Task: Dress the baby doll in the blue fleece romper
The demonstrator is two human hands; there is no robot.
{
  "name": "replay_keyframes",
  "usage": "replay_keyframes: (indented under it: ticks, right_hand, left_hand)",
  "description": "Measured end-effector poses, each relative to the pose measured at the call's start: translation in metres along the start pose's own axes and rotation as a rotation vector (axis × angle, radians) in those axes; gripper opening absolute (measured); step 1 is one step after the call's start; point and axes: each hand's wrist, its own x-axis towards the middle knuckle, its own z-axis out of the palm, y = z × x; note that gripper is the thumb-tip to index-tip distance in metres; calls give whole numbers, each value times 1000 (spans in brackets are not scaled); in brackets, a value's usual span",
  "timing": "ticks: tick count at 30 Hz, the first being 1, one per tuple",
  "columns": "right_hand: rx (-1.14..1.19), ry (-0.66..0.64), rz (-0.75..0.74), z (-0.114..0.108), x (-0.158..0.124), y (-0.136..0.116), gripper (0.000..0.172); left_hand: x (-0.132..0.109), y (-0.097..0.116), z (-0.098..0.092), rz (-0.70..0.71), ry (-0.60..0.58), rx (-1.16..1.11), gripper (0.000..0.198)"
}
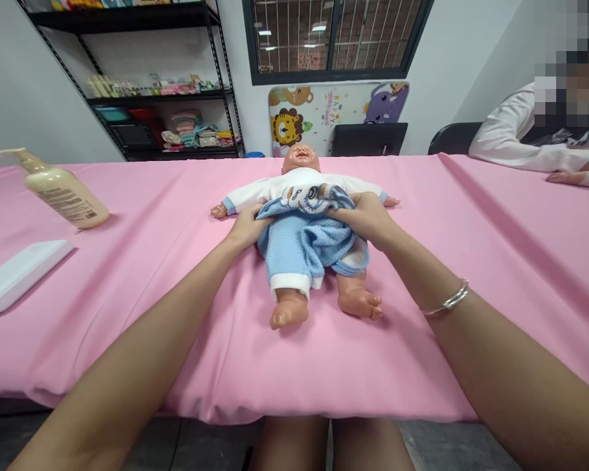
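Note:
A baby doll (299, 159) lies on its back on the pink-covered table (186, 366), arms spread and bare feet toward me. It wears a white top (260, 190) with blue cuffs and light blue terry trousers (289, 245) with a white hem. My left hand (248, 226) pinches the blue cloth at one side of the doll's waist. On the other side, my right hand (366, 216) grips the bunched upper edge of the cloth, where a printed pattern shows. Fingertips of both hands are partly hidden by the fabric.
At the left stand a cream pump bottle (69, 193) and a white slab-shaped device (22, 275). Another person's white sleeve (510, 137) rests on the table's far right. Behind are a black shelf rack (157, 99) and a dark monitor (370, 139).

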Motion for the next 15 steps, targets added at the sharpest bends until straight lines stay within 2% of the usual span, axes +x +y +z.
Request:
replay_keyframes:
  ticks: [2, 3, 5, 7, 9, 11, 13, 15]
  right_hand:
    - [287, -176, 91, -8, -2, -7, 36]
    - [402, -220, 94, -11, -3, -10, 42]
    - [537, -212, 56, -15, -5, -16, 46]
    - [596, -161, 35, -17, -7, -20, 43]
    - [591, -146, 47, -17, -8, -23, 39]
    - [519, -180, 36, -16, -11, -27, 40]
    - [410, -252, -3, -15, -15, -35, 50]
    - [312, -327, -35, -16, -20, -46, 69]
  left_hand:
    - [2, -4, -5, 6, -14, 35, 25]
    - [2, -5, -5, 14, -21, 48, 24]
    - [1, -2, -4, 8, -12, 84, 24]
    - [-3, 9, 1, -25, 90, 153, 22]
    - [-12, 29, 8, 30, 258, 232, 31]
    - [-23, 54, 16, 257, 367, 303, 55]
    - [-35, 78, 24, 529, 333, 405, 71]
    - [-43, 92, 29, 704, 271, 519, 77]
